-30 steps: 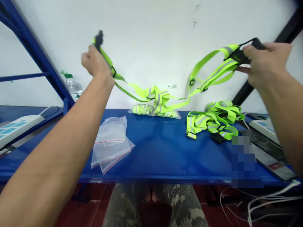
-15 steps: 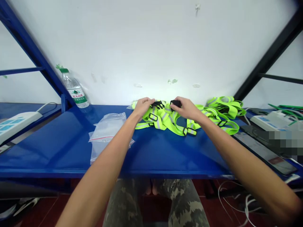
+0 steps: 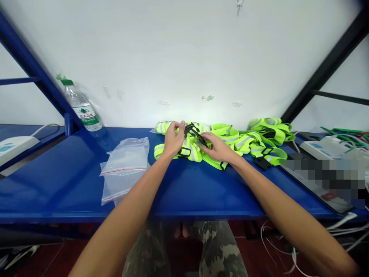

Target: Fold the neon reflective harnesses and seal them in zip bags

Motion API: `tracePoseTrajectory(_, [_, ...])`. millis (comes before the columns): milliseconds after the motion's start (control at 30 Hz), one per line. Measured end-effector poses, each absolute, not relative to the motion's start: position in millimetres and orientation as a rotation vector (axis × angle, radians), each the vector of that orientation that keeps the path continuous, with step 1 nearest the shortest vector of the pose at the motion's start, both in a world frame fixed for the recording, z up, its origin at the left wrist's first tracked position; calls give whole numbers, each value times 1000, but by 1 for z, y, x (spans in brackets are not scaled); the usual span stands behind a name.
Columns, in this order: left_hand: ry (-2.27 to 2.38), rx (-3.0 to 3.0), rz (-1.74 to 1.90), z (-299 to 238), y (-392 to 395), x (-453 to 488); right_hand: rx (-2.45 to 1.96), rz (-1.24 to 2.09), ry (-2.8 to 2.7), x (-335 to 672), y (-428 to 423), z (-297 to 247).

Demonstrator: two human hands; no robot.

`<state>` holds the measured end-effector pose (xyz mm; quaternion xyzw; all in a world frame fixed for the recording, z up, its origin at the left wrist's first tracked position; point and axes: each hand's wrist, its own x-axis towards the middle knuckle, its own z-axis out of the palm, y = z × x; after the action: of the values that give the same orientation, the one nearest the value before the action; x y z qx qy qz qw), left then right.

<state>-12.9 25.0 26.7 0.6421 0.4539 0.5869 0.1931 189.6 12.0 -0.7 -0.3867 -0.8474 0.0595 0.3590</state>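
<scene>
My left hand is closed, thumb and fingers pinching a black plastic buckle piece with prongs. Close on its right, my right hand has its fingers curled round another dark buckle part. The two black pieces lie very near each other; whether they touch I cannot tell. Both belong to neon-yellow reflective straps with grey stripes, heaped under and around my hands. Black slide adjusters sit on the webbing. More of the strap runs off to the right, where a loose black buckle rests on the table.
Clear zip bags lie left on the blue table. A bagged strap is by the wall, with another strap bundle back right. A water bottle leans far left; a tablet and power strip are right.
My right hand has come left toward my left hand, leaving a black buckle on the table at right and taking up another. The straps have shifted. The view has turned slightly right.
</scene>
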Motion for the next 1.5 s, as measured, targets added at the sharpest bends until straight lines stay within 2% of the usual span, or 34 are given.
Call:
tracePoseTrajectory(300, [1187,1710,1753,23,25,-14,-1018,503,-2216,201,2,14])
tracePoseTrajectory(500, [1153,1648,1764,23,23,-14,-1103,625,-1900,204,-1,21])
tracePoseTrajectory(800, [1179,1312,1643,24,18,-10,-1056,1153,-1668,192,-10,30])
tracePoseTrajectory(1167, [1353,1440,1617,27,5,-5,-1100,1096,-1658,186,-14,29])
tracePoseTrajectory(1500, [1465,1747,1682,27,-3,-3,-1112,1181,-1650,186,-12,25])
